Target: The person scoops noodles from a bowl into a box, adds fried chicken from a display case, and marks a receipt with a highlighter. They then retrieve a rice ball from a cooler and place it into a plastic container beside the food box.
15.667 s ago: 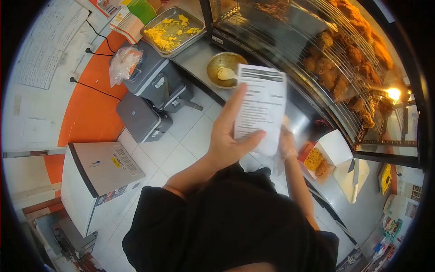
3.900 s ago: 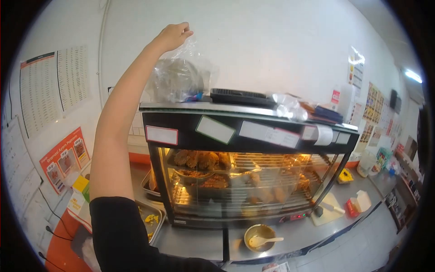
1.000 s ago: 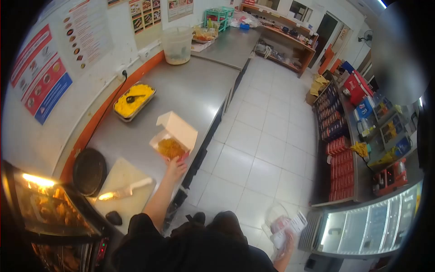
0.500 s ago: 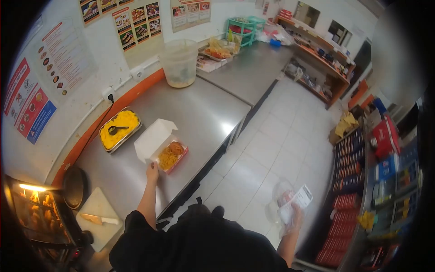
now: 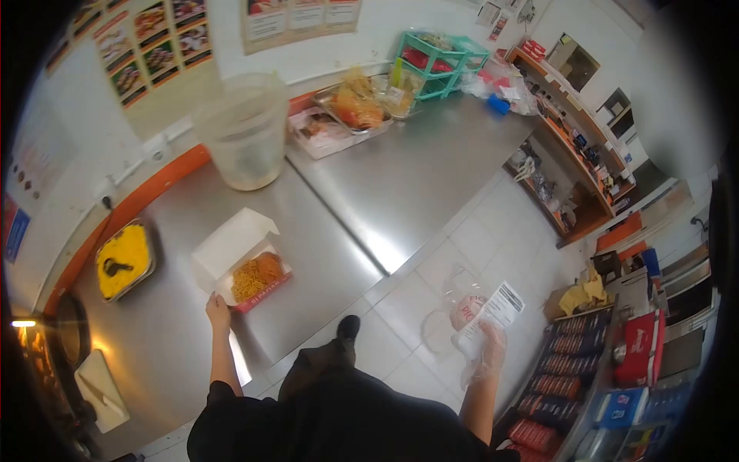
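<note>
**Two hands well apart, one open food box**

Right hand [image 5: 493, 348], gloved in clear plastic, is clamped on a printed slip [image 5: 504, 306] and a clear bag [image 5: 464, 302], probably pinched together so neither slips. Red letters there look like "RIC", slip's too blurry. Left hand's [image 5: 219, 309] fingers touch the food box [image 5: 264, 293], centre-left on the table [image 5: 323, 289], maybe steadying it; can't tell if they're gripping. Lid's folded back, food showing, front reads roughly "RI PATAH". Yellow food tray [image 5: 125, 260] sits left, tub [image 5: 242, 146] farther up.
</note>
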Tool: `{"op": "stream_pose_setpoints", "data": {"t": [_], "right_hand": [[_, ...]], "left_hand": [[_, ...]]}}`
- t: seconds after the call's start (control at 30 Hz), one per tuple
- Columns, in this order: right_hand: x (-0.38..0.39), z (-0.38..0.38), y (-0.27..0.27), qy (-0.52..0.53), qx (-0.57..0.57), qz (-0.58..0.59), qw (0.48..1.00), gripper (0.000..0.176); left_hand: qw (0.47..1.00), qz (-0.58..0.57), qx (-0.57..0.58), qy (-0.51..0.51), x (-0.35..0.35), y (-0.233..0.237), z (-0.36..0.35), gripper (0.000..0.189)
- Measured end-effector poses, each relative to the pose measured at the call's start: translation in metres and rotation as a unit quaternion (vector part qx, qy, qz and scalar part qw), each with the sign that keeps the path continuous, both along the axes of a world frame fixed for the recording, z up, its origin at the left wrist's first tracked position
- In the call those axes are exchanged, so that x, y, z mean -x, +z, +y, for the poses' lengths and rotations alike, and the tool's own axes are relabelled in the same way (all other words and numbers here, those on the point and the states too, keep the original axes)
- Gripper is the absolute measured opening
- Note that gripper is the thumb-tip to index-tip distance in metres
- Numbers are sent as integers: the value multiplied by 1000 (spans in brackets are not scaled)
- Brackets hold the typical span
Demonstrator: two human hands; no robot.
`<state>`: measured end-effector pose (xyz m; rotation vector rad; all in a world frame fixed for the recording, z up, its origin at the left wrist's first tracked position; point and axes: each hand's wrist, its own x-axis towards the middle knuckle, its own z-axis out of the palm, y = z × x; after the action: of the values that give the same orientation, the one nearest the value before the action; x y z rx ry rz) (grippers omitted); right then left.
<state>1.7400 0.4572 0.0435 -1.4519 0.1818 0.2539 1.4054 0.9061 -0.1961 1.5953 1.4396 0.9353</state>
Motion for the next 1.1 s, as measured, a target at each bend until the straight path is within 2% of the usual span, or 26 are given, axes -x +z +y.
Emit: {"op": "stream_pose_setpoints", "data": {"t": [0.03, 0.07, 0.1, 0.13, 0.2, 0.23, 0.3, 0.33, 0.4, 0.5, 0.53, 0.6, 0.63, 0.7, 0.73, 0.77, 0.83, 0.87, 0.93, 0.97, 1.03, 1.07, 1.1], "right_hand": [[-33, -7, -1, -1, 14, 3, 1000, 46], [-68, -12, -3, 23, 65, -31, 997, 48], [-100, -13, -3, 48, 108, -64, 991, 49], [-126, -8, 2, 49, 108, -57, 991, 49], [-181, 16, 10, 102, 142, -171, 969, 38], [-210, 31, 5, 103, 164, -219, 956, 43], [-281, 71, 7, 149, 206, -324, 911, 49], [-315, 97, 12, 193, 225, -376, 878, 49], [-381, 151, 19, 244, 249, -490, 799, 47], [-487, 227, -7, 421, 214, -452, 757, 43], [-519, 254, -12, 485, 214, -417, 738, 44], [-580, 298, -39, 610, 275, -360, 650, 41], [-607, 316, -44, 616, 263, -365, 646, 41], [-644, 331, -63, 710, 306, -361, 521, 42], [-664, 332, -84, 721, 264, -392, 507, 44], [-679, 332, -93, 730, 256, -387, 502, 44], [-700, 318, -107, 672, 151, -422, 589, 44], [-706, 311, -106, 683, 144, -416, 583, 44], [-701, 297, -104, 665, 160, -342, 644, 45], [-699, 287, -127, 674, 109, -264, 681, 46], [-682, 286, -115, 681, 135, -70, 716, 56], [-680, 287, -130, 685, 131, -66, 714, 56], [-678, 287, -155, 717, 99, -125, 679, 51]], "left_hand": [[992, -53, 112, 2, -23, 14, -12, 30], [988, -97, 114, -29, -53, 29, -14, 30], [988, -94, 118, -27, -81, 28, -16, 30], [987, -92, 132, -30, -105, 29, -15, 30], [978, -125, 160, -47, -157, 44, -14, 30], [979, -120, 156, -48, -188, 55, -14, 30], [964, -173, 194, -47, -252, 67, -15, 29], [964, -168, 203, -41, -277, 59, -12, 29], [963, -158, 195, -94, -333, 34, -2, 30], [965, -186, 177, -48, -427, 12, -4, 30], [958, -199, 205, -15, -463, 33, -14, 32], [965, -188, 184, 21, -515, 39, -31, 33], [969, -187, 155, 38, -544, 45, -26, 33], [969, -174, 172, 40, -588, 34, -16, 34], [965, -169, 199, 36, -603, 30, -19, 36], [965, -162, 201, 48, -630, 47, -23, 36], [956, -209, 122, 163, -688, 76, -41, 41], [959, -193, 100, 181, -709, 84, -54, 49], [968, -53, -21, 245, -731, 49, -89, 51], [975, -99, 24, 198, -743, 48, -113, 51], [979, -150, 81, 109, -784, 56, -154, 51], [981, -154, 98, 69, -806, 67, -167, 50], [981, -148, 102, 76, -818, 73, -170, 50]]}}
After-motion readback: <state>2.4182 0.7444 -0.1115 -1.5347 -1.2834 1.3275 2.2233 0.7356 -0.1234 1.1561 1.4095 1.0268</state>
